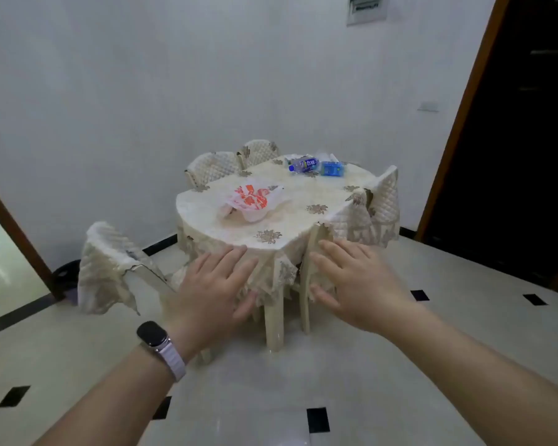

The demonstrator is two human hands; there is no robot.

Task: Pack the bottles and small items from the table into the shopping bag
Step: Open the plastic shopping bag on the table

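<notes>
White walls (pixel 142 91) back the cloth-covered tabletop (pixel 303 220). Your shopping bag (pixel 252 201) lies crumpled on it, seemingly unfilled; a bottle (pixel 303 164) and a blue-labelled item (pixel 331 169) lie beyond the bag, well apart from it, still to pack. Your left hand (pixel 213 284) and right hand (pixel 351 281) hover short of the bag, fingers spread, holding nothing.

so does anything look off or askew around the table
Yes. The quilted chair cover at near left hangs askew, slipped partly off its frame. On the table a blue-labelled bottle lies on its side by the far edge. Nothing looks spilled.
</notes>
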